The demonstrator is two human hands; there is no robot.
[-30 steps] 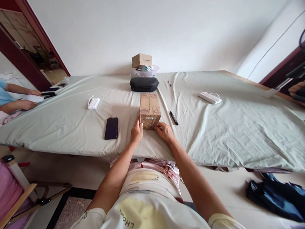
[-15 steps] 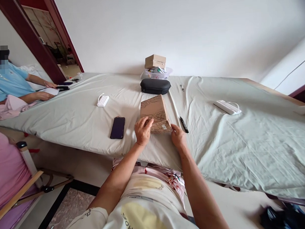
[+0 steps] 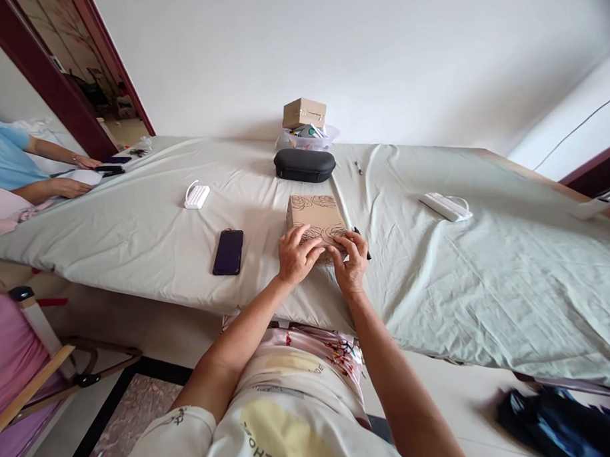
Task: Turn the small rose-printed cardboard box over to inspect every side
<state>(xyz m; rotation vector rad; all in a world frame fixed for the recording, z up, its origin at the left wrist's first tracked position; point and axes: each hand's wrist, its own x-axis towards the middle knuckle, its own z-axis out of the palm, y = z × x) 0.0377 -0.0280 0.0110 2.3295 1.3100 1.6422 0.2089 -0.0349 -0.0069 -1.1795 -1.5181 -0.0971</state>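
Observation:
A brown cardboard box [image 3: 318, 217] with black curled line drawings lies on the cloth-covered table in front of me. My left hand [image 3: 296, 257] grips its near left part, fingers bent over the top edge. At the near right corner my right hand [image 3: 350, 263] is curled on the box, thumb toward the front and fingers on top. Both thumbs are close together at the front edge. A black marker [image 3: 368, 255] shows only in part behind my right hand. The box's front face is mostly hidden by my hands.
A dark phone [image 3: 228, 252] and a white power bank [image 3: 197, 196] lie left; another white device [image 3: 445, 207] lies right. Behind the box sit a black case [image 3: 305, 165], a plastic basket [image 3: 326, 138] and a smaller carton [image 3: 305, 112]. A person's hands [image 3: 76, 187] are at far left.
The box has turned so its top faces me squarely. My right hand has moved from its lower right corner onto the top edge; my left hand has shifted slightly right.

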